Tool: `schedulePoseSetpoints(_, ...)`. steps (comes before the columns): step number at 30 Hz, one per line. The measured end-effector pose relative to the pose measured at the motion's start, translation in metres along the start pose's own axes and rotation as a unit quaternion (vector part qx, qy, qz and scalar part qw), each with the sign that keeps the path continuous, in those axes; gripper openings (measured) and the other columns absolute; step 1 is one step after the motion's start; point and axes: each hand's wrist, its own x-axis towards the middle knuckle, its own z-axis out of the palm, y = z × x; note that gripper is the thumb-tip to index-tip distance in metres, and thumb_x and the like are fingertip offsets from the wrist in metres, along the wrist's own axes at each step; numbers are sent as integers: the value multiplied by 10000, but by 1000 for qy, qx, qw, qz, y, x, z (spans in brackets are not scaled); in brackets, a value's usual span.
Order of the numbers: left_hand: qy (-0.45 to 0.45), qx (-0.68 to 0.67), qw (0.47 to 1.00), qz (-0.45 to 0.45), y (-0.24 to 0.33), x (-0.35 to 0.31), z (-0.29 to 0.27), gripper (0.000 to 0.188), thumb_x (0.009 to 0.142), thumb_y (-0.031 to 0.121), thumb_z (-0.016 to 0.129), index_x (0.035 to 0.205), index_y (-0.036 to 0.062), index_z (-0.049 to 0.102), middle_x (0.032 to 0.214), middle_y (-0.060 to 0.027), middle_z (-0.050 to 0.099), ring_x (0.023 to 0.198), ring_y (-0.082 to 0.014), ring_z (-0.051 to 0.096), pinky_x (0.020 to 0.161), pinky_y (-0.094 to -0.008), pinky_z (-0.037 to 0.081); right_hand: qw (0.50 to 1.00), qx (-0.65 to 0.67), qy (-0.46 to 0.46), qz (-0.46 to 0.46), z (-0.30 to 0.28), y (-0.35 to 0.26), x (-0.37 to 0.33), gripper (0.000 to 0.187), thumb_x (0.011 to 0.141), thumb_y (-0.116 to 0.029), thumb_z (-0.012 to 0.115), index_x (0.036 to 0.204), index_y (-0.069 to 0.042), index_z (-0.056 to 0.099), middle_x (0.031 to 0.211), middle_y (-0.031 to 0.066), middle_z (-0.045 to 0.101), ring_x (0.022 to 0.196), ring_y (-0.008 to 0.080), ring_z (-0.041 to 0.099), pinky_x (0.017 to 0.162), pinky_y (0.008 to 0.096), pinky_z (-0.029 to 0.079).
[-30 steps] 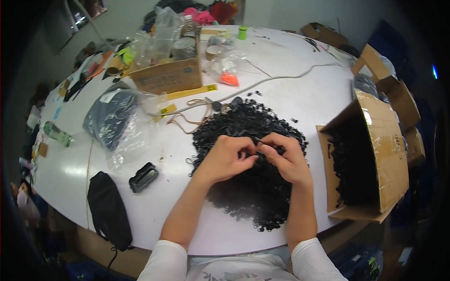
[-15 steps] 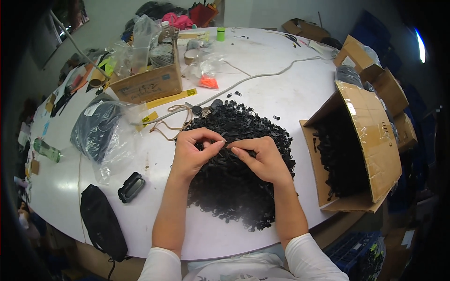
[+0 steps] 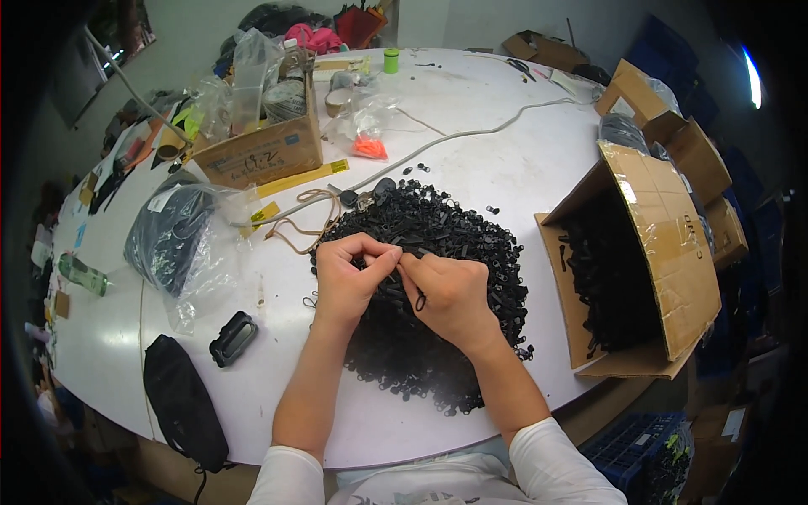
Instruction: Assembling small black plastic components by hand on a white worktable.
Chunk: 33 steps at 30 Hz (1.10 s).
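Observation:
A large heap of small black zipper pulls (image 3: 421, 362) lies on the white table before me. Over its middle, my left hand (image 3: 349, 273) and my right hand (image 3: 450, 295) meet fingertip to fingertip. Thumb and forefinger of the left are pinched together, and whatever lies between them is too small to make out. The right hand is closed round a black zipper pull (image 3: 421, 300), whose looped end sticks out below its fingers.
An opened cardboard box (image 3: 665, 244) on its side at the right holds more black pieces. At the left lie a plastic-wrapped bundle (image 3: 172, 223), a black pouch (image 3: 181, 396) and an open black case (image 3: 234, 338). A grey cable (image 3: 471, 132) crosses the table behind the heap.
My right hand has moved left and turned, so its fingertips now touch those of the left. A looped end now shows below it. My left hand has barely shifted.

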Motion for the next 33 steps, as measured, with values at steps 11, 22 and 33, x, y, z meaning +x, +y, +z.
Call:
schedulePoseSetpoints(11,75,32,994,77,-10,-10,22,72,814,-19,653,749,-43,633,604,-22,592,516,-55,519,486,-188,397,998,-52,25,31,10,-7,-8,85,707,-58,633,718,-71,550,579,26,516,494,178,570,408,297,421)
schedulePoseSetpoints(22,94,-43,989,101,1,-5,20,136,903,119,611,815,47,535,555,43,481,429,5,340,383,-171,235,994,51,79,62,10,-3,-4,110,777,-77,681,846,-23,615,609,81,584,496,236,587,426,316,430)
schedulePoseSetpoints(33,37,68,991,106,-7,-3,-2,186,875,106,658,755,-25,601,651,23,562,612,-41,491,563,-210,401,988,126,-81,-32,-10,8,1,166,703,-85,746,790,-48,610,602,83,575,478,249,566,433,323,424)
